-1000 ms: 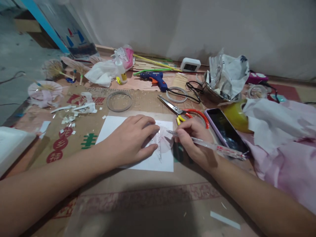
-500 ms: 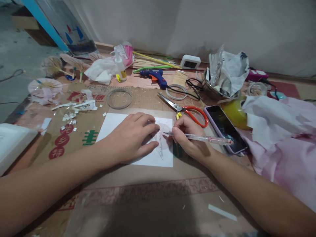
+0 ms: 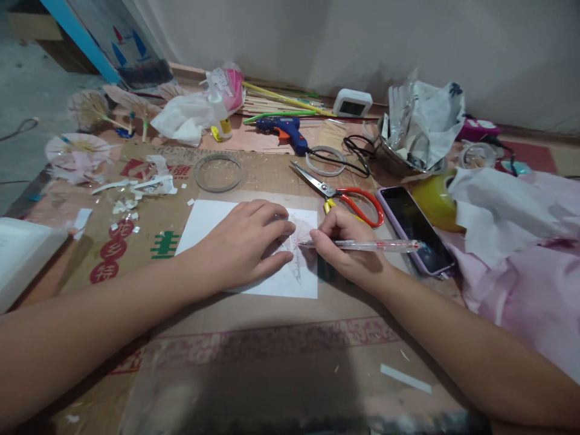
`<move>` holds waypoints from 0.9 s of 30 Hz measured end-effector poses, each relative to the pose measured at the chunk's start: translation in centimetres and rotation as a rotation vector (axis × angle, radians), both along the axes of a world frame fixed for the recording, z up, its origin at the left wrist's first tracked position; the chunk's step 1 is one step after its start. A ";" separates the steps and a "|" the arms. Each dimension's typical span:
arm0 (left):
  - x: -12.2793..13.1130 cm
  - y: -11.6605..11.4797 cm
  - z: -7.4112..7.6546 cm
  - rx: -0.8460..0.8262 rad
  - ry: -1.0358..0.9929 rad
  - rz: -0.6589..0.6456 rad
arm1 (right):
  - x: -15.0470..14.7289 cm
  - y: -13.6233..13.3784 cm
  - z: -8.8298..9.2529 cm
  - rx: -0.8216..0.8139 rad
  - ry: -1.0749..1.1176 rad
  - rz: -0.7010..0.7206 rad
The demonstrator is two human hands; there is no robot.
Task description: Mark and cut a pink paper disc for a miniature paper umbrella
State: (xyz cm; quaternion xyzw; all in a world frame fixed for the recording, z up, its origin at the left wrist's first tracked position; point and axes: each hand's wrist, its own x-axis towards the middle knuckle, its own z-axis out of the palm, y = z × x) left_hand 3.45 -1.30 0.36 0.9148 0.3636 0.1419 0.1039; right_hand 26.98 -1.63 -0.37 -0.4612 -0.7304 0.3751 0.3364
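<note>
My left hand [image 3: 244,246] lies flat, fingers stretched, on a clear triangle ruler [image 3: 293,257] and a thin pink paper circle [image 3: 306,232] on a white sheet [image 3: 209,222]. My right hand [image 3: 345,249] is closed around a clear pen [image 3: 371,245], whose tip rests at the ruler's edge on the pink circle. The pen barrel points right, toward a phone [image 3: 414,228].
Red-handled scissors [image 3: 344,196], a blue glue gun [image 3: 283,130], clear tape rings [image 3: 218,171], a glue bottle [image 3: 220,118], small paper umbrellas [image 3: 79,156], paper scraps [image 3: 136,187], pink and white tissue [image 3: 516,241], a bowl with bags [image 3: 417,136] and a white box [image 3: 22,254] lie around on cardboard.
The pen has swung from a downward slant to nearly level and its tip has shifted slightly left along the ruler. My left hand stays pressed in place. The view has tilted a little.
</note>
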 end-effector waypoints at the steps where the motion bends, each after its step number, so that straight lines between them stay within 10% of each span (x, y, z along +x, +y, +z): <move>1: 0.0 0.0 0.0 0.003 0.000 -0.002 | 0.0 0.0 0.0 0.003 -0.001 0.000; 27: 0.2 -0.2 0.2 0.018 0.043 0.006 | 0.0 0.2 -0.5 0.041 -0.034 0.017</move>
